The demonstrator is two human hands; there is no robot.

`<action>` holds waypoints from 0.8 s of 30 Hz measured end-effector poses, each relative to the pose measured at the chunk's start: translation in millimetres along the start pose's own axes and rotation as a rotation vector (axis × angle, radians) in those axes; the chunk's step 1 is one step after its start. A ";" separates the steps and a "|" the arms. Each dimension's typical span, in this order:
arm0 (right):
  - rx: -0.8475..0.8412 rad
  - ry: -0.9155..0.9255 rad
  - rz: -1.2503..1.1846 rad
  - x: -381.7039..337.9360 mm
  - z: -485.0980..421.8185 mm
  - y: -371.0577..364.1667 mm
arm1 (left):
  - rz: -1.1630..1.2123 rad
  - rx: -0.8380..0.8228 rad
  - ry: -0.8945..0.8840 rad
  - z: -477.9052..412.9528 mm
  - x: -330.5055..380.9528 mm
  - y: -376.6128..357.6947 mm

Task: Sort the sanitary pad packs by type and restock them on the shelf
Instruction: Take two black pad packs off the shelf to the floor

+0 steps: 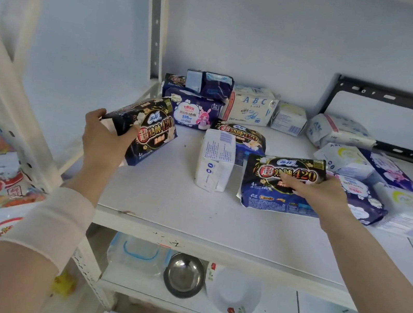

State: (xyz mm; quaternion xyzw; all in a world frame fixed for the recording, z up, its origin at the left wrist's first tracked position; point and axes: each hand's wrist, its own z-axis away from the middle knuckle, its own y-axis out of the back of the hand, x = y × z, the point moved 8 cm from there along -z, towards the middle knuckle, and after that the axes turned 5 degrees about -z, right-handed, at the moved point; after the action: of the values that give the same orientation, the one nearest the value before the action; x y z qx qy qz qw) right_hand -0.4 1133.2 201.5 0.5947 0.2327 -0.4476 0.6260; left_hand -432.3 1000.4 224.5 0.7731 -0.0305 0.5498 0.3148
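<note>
Head view. The left hand (104, 136) grips one end of a dark "420" night pad pack (149, 133), fingers wrapped round it, holding it tilted at the left side of the shelf (164, 204). The right hand (314, 190) has its fingers curled over the right edge of a second "420" pack (276, 187), which stands on the shelf board. A third "420" pack (241, 135) lies behind an upright white pack (215, 163). A white ABC pack (252, 106), a purple rabbit-print pack (193, 113) and a mixed heap of white and purple packs (361, 171) remain ungrouped. Sorting appears to be at an early stage: one type is being gathered and no ordered rows are yet visible.
</note>
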 end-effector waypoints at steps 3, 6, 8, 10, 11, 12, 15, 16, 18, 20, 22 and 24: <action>-0.032 0.003 -0.234 2.8 27.3 12.2 | 0.060 -0.008 0.000 20.7 2.6 10.3; -0.090 0.040 -0.379 7.2 50.1 18.4 | 0.122 0.000 -0.005 36.4 1.0 21.4; -0.152 0.019 -0.454 13.7 63.7 18.5 | 0.161 -0.007 0.010 46.2 -3.6 27.9; -0.187 -0.031 -0.509 21.8 78.5 20.0 | 0.202 -0.016 0.014 58.6 -5.8 35.0; -0.201 -0.043 -0.535 24.9 85.0 21.7 | 0.223 -0.021 0.016 65.3 -6.4 38.9; -0.215 -0.047 -0.564 27.6 91.2 23.5 | 0.243 -0.027 0.017 72.1 -6.6 42.4; -0.216 -0.078 -0.622 36.9 107.6 30.4 | 0.256 -0.068 -0.008 91.7 -3.7 53.2; -0.207 -0.095 -0.630 41.3 111.3 33.6 | 0.260 -0.084 -0.027 96.7 -3.3 56.3; -0.206 -0.116 -0.664 47.9 119.4 41.0 | 0.275 -0.134 -0.064 106.8 -2.5 62.5; -0.230 -0.122 -0.696 55.5 127.5 48.4 | 0.268 -0.193 -0.076 120.1 -3.8 66.8; -0.251 -0.120 -0.706 65.7 135.6 56.8 | 0.232 -0.230 -0.084 138.5 -2.8 71.3; -0.256 -0.118 -0.716 78.8 143.0 67.9 | 0.223 -0.259 -0.076 162.3 -1.8 74.1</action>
State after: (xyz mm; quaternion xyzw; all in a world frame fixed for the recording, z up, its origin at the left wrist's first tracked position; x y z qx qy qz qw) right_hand 60.6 967.3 199.3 0.3660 0.4434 -0.6387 0.5114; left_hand -327.3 856.1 224.5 0.7379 -0.1987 0.5434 0.3474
